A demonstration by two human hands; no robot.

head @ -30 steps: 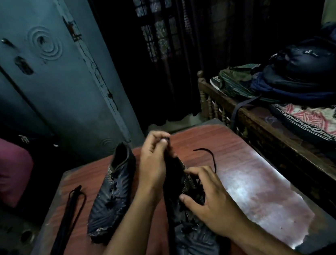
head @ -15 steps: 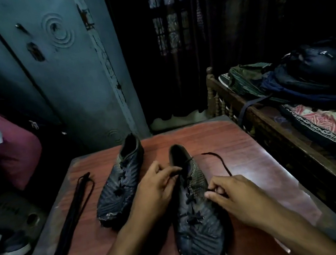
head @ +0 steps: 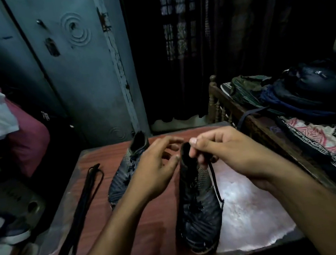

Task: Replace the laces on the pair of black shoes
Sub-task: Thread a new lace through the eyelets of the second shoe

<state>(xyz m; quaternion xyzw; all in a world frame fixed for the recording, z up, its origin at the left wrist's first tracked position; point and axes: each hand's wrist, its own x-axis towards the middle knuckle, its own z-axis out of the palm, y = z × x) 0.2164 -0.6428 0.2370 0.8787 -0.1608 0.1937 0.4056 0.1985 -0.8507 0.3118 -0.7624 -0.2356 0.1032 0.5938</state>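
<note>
A reddish wooden table (head: 158, 232) fills the middle, its right edge close to a bed (head: 290, 133) and a blue door (head: 84, 74) behind. Bare tabletop lies between the spare laces (head: 80, 212) at left and the two black shoes. The left hand (head: 157, 171) hovers, fingers spread, over the far shoe (head: 124, 175). The right hand (head: 227, 151) seems to pinch the near shoe's (head: 198, 208) lace (head: 214, 181).
</note>
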